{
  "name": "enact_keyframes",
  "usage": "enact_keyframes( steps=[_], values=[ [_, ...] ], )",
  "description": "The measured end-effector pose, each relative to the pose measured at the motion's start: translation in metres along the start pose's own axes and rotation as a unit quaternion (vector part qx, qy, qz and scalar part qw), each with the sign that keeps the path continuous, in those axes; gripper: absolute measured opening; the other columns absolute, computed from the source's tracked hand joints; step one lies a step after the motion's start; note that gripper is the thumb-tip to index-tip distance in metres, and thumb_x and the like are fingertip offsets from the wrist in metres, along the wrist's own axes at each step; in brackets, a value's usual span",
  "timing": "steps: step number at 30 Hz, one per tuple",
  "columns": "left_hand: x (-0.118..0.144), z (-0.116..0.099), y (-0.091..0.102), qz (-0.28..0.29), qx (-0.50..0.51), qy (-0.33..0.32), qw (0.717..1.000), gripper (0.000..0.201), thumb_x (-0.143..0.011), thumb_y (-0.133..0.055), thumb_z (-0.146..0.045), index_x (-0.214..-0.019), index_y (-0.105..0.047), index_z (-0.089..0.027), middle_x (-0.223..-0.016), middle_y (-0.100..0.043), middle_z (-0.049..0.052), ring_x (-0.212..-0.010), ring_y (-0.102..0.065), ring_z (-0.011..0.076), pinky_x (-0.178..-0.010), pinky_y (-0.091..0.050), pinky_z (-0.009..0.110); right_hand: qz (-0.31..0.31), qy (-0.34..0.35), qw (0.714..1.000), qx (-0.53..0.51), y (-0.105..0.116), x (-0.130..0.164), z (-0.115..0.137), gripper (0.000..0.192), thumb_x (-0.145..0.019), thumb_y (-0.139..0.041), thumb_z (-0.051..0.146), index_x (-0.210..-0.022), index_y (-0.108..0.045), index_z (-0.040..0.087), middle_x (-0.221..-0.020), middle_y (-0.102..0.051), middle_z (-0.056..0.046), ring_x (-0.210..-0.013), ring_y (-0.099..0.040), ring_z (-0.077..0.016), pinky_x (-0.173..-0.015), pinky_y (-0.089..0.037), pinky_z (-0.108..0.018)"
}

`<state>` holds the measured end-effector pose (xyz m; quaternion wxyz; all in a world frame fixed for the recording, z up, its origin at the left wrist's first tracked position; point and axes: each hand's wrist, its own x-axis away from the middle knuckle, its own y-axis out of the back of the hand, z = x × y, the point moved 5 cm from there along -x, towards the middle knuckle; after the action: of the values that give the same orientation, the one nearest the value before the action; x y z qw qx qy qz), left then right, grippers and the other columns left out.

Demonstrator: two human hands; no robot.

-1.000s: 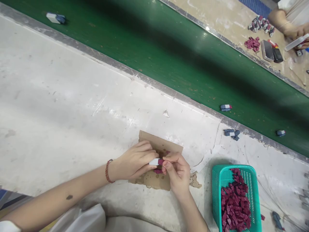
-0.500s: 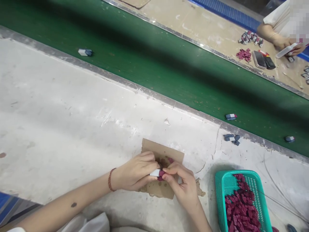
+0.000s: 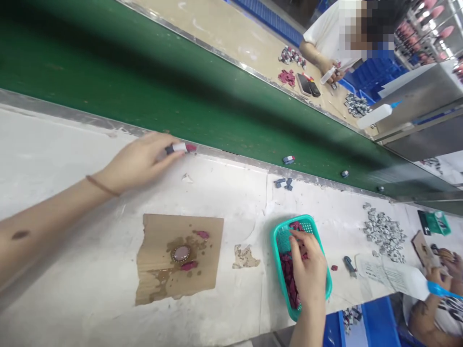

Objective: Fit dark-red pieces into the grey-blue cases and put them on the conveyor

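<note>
At 10 o'clock, by the near edge of the green belt (image 3: 231, 106), the left hand (image 3: 139, 161) pinched one blue, white and maroon piece (image 3: 178, 148) between thumb and fingers, maroon end outward, perhaps to keep that tip clear. The right hand (image 3: 310, 262), at 5 o'clock, bent its fingers over the basket (image 3: 294, 314); I could not tell whether they gripped anything. The basket probably stood there for easy reach, while the cardboard (image 3: 154, 246) at 7 o'clock likely shielded the table (image 3: 238, 301) from wet stains. On it lay two maroon parts (image 3: 188, 265) and one round dish (image 3: 181, 253); three small pieces (image 3: 288, 159) were on the belt toward 3 o'clock.
</note>
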<state>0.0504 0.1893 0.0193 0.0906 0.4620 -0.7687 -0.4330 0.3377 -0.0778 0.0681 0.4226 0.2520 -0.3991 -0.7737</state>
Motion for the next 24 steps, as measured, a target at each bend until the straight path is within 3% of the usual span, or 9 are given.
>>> enact_keyframes(
  steps=[4,7,10,13,18,21,24],
  values=[
    [-0.047,0.027,-0.011,-0.034,-0.027,-0.002,0.999,0.051,-0.093,-0.030,-0.056,-0.094,-0.063,-0.017,-0.104,-0.060,0.009,-0.114,-0.048,0.0362,-0.102,-0.034,0.057,0.008,-0.025,0.996,0.089,0.015,-0.008,-0.041,0.030,-0.091,-0.048,0.041,-0.103,-0.066,0.020,-0.106,-0.068,-0.013,-0.095,-0.062,-0.0292,-0.084,-0.047,-0.044],
    [-0.066,0.017,-0.026,-0.054,-0.031,-0.009,0.998,0.044,-0.097,-0.033,-0.047,-0.098,-0.063,-0.014,-0.118,-0.057,0.008,-0.129,-0.037,0.0390,-0.110,-0.024,0.060,0.027,-0.027,0.994,0.104,0.008,-0.021,-0.047,0.037,-0.090,-0.045,0.044,-0.107,-0.064,0.018,-0.111,-0.067,-0.015,-0.096,-0.062,-0.0303,-0.083,-0.047,-0.044],
    [-0.077,-0.021,-0.053,-0.030,-0.031,-0.047,0.998,0.036,-0.098,-0.039,-0.034,-0.111,-0.059,-0.008,-0.127,-0.053,0.010,-0.132,-0.034,0.0375,-0.112,-0.022,0.056,0.028,-0.032,0.993,0.109,-0.001,-0.032,-0.044,0.037,-0.088,-0.046,0.049,-0.095,-0.066,0.018,-0.097,-0.069,-0.014,-0.082,-0.063,-0.0286,-0.075,-0.047,-0.042],
    [-0.081,-0.075,-0.095,0.049,-0.016,-0.107,0.993,0.030,-0.093,-0.050,-0.027,-0.114,-0.060,-0.007,-0.120,-0.060,0.015,-0.120,-0.048,0.0314,-0.106,-0.034,0.047,-0.001,-0.045,0.995,0.089,-0.005,-0.038,-0.044,0.034,-0.085,-0.049,0.050,-0.079,-0.064,0.020,-0.080,-0.066,-0.010,-0.070,-0.060,-0.0259,-0.069,-0.046,-0.038],
    [-0.081,-0.157,-0.160,0.151,0.038,-0.165,0.974,0.032,-0.087,-0.062,-0.024,-0.116,-0.060,-0.012,-0.117,-0.061,0.016,-0.110,-0.054,0.0307,-0.095,-0.043,0.042,0.000,-0.053,0.998,0.036,-0.006,-0.035,-0.050,0.025,-0.083,-0.050,0.041,-0.082,-0.064,0.019,-0.070,-0.066,-0.007,-0.065,-0.062,-0.0243,-0.065,-0.049,-0.037],
    [-0.084,-0.181,-0.178,0.171,0.075,-0.146,0.971,0.027,-0.084,-0.058,-0.012,-0.111,-0.061,-0.009,-0.118,-0.059,0.019,-0.114,-0.051,0.0331,-0.095,-0.042,0.044,0.009,-0.058,0.998,-0.004,-0.004,-0.032,-0.054,0.026,-0.082,-0.051,0.037,-0.090,-0.066,0.017,-0.071,-0.069,-0.007,-0.066,-0.065,-0.0231,-0.064,-0.053,-0.036],
    [-0.084,-0.182,-0.181,0.178,0.128,-0.109,0.970,0.025,-0.083,-0.048,-0.002,-0.102,-0.062,-0.008,-0.113,-0.060,0.020,-0.113,-0.053,0.0332,-0.096,-0.041,0.046,0.020,-0.078,0.994,-0.077,0.000,-0.025,-0.057,0.032,-0.081,-0.054,0.037,-0.100,-0.069,0.015,-0.081,-0.072,-0.008,-0.070,-0.066,-0.0220,-0.066,-0.055,-0.036]
  ],
)
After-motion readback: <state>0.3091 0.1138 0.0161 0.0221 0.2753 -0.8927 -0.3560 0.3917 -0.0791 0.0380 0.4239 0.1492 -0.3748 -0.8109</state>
